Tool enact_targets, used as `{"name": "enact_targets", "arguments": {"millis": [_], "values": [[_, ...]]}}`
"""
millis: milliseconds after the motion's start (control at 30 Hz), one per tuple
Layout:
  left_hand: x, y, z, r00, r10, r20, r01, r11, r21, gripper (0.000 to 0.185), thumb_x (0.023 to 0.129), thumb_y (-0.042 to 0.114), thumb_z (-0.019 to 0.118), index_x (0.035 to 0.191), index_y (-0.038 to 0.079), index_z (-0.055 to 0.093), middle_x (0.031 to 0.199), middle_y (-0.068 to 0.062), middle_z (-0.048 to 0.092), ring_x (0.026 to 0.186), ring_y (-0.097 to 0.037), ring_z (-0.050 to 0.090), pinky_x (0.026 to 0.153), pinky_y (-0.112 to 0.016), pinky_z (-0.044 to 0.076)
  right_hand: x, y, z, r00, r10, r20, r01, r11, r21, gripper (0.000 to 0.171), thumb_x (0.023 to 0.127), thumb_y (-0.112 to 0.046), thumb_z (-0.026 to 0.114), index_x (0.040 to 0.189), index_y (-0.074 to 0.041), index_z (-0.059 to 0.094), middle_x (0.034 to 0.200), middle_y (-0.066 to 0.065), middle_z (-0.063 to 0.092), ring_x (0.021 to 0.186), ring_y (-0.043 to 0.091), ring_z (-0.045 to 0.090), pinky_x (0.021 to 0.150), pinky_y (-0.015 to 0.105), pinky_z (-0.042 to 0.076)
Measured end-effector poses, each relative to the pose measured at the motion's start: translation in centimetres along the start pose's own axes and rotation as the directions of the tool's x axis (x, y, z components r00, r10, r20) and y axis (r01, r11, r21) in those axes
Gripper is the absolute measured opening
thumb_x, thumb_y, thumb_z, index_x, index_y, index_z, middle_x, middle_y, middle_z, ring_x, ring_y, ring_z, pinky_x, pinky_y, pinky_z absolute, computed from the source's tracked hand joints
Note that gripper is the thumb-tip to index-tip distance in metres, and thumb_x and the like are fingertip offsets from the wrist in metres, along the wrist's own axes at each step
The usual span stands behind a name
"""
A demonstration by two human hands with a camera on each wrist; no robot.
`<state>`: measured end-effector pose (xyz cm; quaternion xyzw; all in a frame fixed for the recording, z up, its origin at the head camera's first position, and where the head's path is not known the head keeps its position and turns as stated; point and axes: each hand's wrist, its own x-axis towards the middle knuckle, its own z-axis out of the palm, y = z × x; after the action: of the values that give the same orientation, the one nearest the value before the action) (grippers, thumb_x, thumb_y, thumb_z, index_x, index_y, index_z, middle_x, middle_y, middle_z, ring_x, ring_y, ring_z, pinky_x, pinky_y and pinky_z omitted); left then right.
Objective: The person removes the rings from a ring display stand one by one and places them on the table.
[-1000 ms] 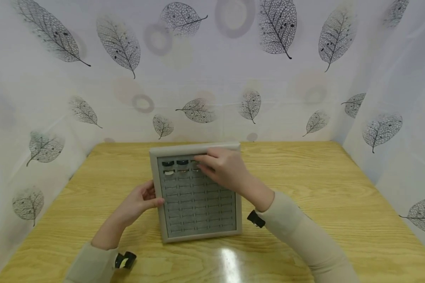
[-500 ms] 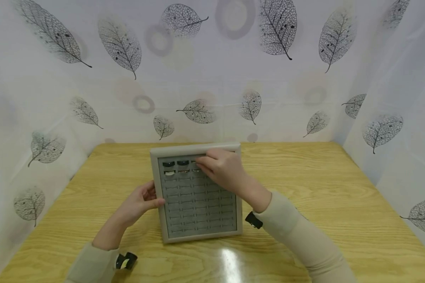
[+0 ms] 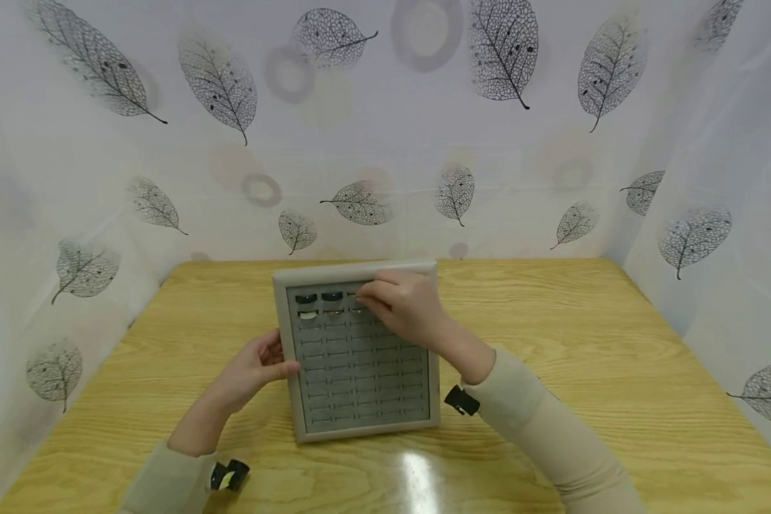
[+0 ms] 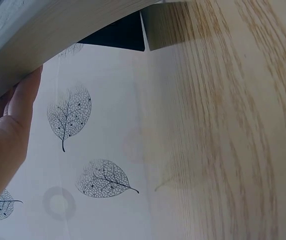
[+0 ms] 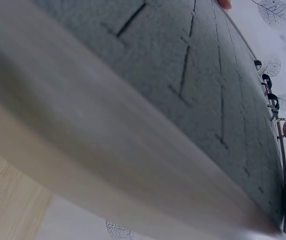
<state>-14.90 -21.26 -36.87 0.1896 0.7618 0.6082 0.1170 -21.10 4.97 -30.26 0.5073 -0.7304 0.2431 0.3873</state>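
A ring display board (image 3: 433, 385) with a pale frame and grey slotted panel leans back on the table. My left hand (image 3: 257, 368) grips its left edge, thumb on the front and fingers behind. At the third slot of the top row, my right hand (image 3: 411, 303) pinches a thin ring (image 5: 281, 120), mostly hidden by the fingertips. Left of it sit two black rings (image 3: 332, 295). Below them are a white ring (image 3: 308, 315) and thin metallic rings (image 3: 333, 312). The right hand hides the panel's upper right part.
The board stands on a wood-grain table (image 3: 527, 314). Behind it a dark support (image 4: 120, 32) shows in the left wrist view. A white leaf-print cloth (image 3: 385, 143) surrounds the table at the back and sides. Black camera mounts (image 3: 462, 400) sit at both wrists.
My right fingertips have shifted very slightly right at the top-row slot, so a little more of the ring there shows. The left hand and board hold almost still.
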Motion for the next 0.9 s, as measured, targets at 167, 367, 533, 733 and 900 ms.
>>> {"name": "enact_targets", "arguments": {"millis": [167,367,533,733,900], "values": [[0.0,0.0,0.0,1.000,-0.017,-0.010,0.017,1.000,0.016,0.061,0.085,0.010,0.059,0.133,-0.009,0.026,0.116,-0.025,0.048,0.095,-0.014,0.055,0.077,-0.029,0.046,0.0,0.1,-0.2,1.000,0.014,-0.006,-0.013,0.994,0.107,0.005,0.072,-0.003,0.070,0.077,-0.003,0.067,0.071,0.003,0.062,0.059,0.010,0.056,0.056,0.016,0.044],[0.0,0.1,0.0,1.000,-0.024,-0.013,0.025,0.999,0.025,0.061,0.085,0.011,0.059,0.133,-0.008,0.027,0.116,-0.025,0.048,0.095,-0.015,0.055,0.077,-0.029,0.046,-0.3,0.1,-0.8,0.999,0.038,-0.025,-0.033,0.980,0.197,0.004,0.073,-0.001,0.069,0.076,-0.001,0.067,0.068,0.004,0.061,0.052,0.008,0.048,0.049,0.015,0.039],[0.0,0.1,0.0,1.000,-0.028,-0.012,0.028,0.999,0.026,0.061,0.085,0.012,0.059,0.133,-0.008,0.026,0.116,-0.025,0.048,0.095,-0.014,0.055,0.077,-0.029,0.046,-1.1,0.0,-1.4,0.999,0.003,-0.048,0.003,0.992,0.129,0.004,0.074,-0.006,0.069,0.072,-0.003,0.067,0.061,0.001,0.054,0.049,0.007,0.043,0.045,0.015,0.035],[0.0,-0.1,0.0,0.999,-0.031,-0.012,0.031,0.999,0.021,0.062,0.085,0.012,0.060,0.133,-0.007,0.026,0.118,-0.025,0.047,0.096,-0.014,0.054,0.078,-0.029,0.046,-2.4,0.0,-2.4,0.998,-0.040,-0.056,0.044,0.996,0.084,0.004,0.072,-0.005,0.069,0.069,-0.005,0.067,0.055,-0.003,0.047,0.045,0.005,0.036,0.042,0.014,0.031],[0.1,-0.1,0.0,0.999,-0.034,-0.013,0.034,0.999,0.017,0.061,0.085,0.012,0.060,0.133,-0.008,0.027,0.117,-0.025,0.047,0.096,-0.014,0.054,0.078,-0.029,0.046,-3.8,0.0,-3.5,0.999,-0.033,-0.026,0.035,0.997,0.070,0.009,0.078,-0.010,0.066,0.071,-0.006,0.067,0.056,-0.004,0.046,0.046,0.006,0.037,0.043,0.017,0.032]]}}
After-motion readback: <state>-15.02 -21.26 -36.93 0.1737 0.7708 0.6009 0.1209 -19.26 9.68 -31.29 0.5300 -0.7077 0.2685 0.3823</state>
